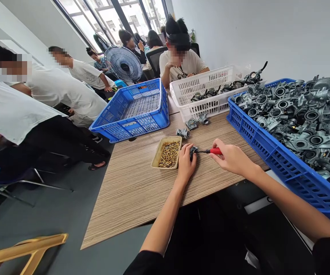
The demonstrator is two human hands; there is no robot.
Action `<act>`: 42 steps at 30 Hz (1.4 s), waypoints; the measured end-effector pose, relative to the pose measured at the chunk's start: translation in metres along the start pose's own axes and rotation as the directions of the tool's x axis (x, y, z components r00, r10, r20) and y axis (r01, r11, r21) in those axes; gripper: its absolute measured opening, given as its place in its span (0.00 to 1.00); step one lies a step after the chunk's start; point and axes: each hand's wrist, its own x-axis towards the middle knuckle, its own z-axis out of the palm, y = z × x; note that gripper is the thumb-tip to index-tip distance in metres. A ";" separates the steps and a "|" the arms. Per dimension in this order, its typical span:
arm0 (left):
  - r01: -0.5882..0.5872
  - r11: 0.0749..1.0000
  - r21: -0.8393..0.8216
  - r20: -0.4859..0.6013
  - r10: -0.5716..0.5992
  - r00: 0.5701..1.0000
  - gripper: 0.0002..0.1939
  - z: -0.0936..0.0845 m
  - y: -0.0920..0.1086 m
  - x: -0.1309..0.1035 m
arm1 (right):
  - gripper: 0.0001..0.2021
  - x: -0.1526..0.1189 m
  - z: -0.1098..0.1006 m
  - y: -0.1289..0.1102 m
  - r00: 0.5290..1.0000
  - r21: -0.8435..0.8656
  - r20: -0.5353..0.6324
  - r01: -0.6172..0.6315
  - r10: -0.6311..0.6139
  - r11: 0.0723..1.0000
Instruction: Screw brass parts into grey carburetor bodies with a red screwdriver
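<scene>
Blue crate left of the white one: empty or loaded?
Empty, as far as visible: the blue crate shows its bare slotted floor, while the white crate beside it holds metal parts.

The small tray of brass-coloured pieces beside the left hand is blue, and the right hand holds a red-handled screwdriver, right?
No: the head view shows the small tray is pale beige, not blue. The rest stands: it holds brass-coloured pieces beside the left hand, and the right hand holds a red-handled screwdriver.

Bright windows [116, 19] | white wall [256, 34] | grey floor [70, 214] | fan [124, 64]
</scene>
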 end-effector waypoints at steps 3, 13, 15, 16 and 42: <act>0.010 1.000 0.007 0.003 -0.010 1.000 0.21 0.000 0.000 0.000 | 0.08 0.000 0.001 0.000 1.000 -0.005 0.004 0.003 -0.003 1.000; 0.002 1.000 0.028 0.000 -0.002 1.000 0.20 0.001 -0.001 0.000 | 0.09 0.001 0.006 0.004 0.999 -0.016 -0.036 0.027 -0.027 1.000; -0.002 1.000 0.027 -0.004 0.002 1.000 0.20 0.001 -0.001 0.000 | 0.09 0.001 0.007 0.004 0.999 -0.012 -0.040 0.026 -0.027 1.000; -0.002 1.000 0.028 -0.004 0.003 1.000 0.20 0.001 -0.001 0.000 | 0.09 0.001 0.007 0.004 0.999 -0.010 -0.041 0.026 -0.026 1.000; 0.015 0.999 0.032 -0.014 -0.015 1.000 0.23 0.002 -0.004 0.001 | 0.09 0.002 0.011 0.007 0.998 0.036 -0.051 0.024 -0.022 0.999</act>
